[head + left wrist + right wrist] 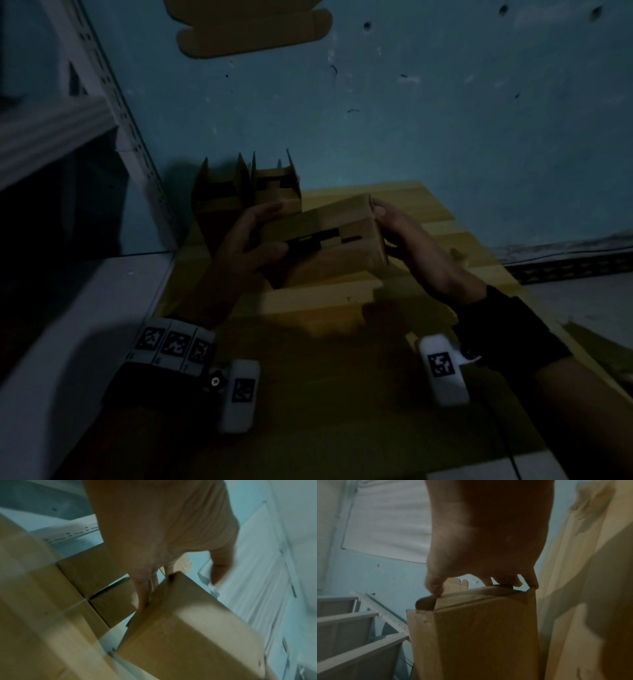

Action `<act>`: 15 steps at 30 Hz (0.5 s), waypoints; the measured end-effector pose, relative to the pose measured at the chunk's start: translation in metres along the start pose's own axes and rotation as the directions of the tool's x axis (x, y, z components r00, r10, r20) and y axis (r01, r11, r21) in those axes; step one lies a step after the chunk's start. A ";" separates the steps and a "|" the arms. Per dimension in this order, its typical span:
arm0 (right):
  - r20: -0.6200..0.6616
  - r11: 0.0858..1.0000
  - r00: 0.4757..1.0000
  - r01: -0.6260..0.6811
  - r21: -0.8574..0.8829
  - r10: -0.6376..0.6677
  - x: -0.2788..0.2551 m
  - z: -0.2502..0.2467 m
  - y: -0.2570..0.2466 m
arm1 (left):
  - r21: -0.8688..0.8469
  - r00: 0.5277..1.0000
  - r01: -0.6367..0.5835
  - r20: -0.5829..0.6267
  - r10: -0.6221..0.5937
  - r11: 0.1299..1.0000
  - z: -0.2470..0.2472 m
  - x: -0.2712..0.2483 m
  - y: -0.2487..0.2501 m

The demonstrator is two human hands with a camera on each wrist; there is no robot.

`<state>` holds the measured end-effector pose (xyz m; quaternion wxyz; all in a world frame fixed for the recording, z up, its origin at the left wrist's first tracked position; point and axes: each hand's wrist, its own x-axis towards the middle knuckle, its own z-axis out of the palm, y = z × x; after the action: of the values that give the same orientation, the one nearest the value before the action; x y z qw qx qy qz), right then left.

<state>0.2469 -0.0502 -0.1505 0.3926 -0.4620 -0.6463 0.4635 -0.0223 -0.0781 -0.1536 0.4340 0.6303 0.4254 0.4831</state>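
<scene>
A small brown cardboard box [329, 236] is held between both hands above a wooden table [342, 377]. My left hand [251, 236] grips its left end, thumb on the front face near a dark slot, fingers behind. My right hand [411, 240] grips its right end, with fingertips curled over the top edge. In the left wrist view the fingers [145, 588] lie along the box [188, 628]. The right wrist view has my right hand's fingertips [488, 582] hooked on the box's upper edge [479, 635].
Two open cardboard boxes [246, 195] with raised flaps stand at the table's far left, against the blue wall. A flat cardboard cut-out [253, 27] hangs on the wall above. A white metal shelf rack [68, 137] rises at the left. Scene is dim.
</scene>
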 end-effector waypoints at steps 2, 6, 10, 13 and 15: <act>0.035 1.000 0.999 0.008 -0.020 -0.008 0.001 0.001 0.000 | 0.041 0.998 -0.042 -0.037 0.043 0.998 0.001 -0.002 0.002; 0.021 0.993 0.999 0.041 -0.107 -0.039 -0.001 0.017 0.001 | 0.230 0.984 -0.114 -0.106 0.142 0.966 0.006 0.001 -0.004; -0.057 0.963 0.992 0.097 -0.252 -0.115 0.002 0.032 0.006 | 0.313 0.966 -0.052 -0.226 0.127 0.948 0.009 0.006 -0.011; -0.087 0.943 0.978 0.158 -0.294 -0.192 0.002 0.034 0.008 | 0.365 0.960 -0.051 -0.238 0.146 0.930 0.011 0.005 -0.009; -0.071 0.942 0.974 0.190 -0.276 -0.217 0.002 0.034 0.009 | 0.389 0.965 -0.040 -0.225 0.137 0.920 0.011 0.004 -0.008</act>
<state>0.2165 -0.0553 -0.1683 0.4043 -0.4640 -0.7267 0.3051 -0.0120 -0.0733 -0.1618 0.2242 0.6560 0.5328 0.4853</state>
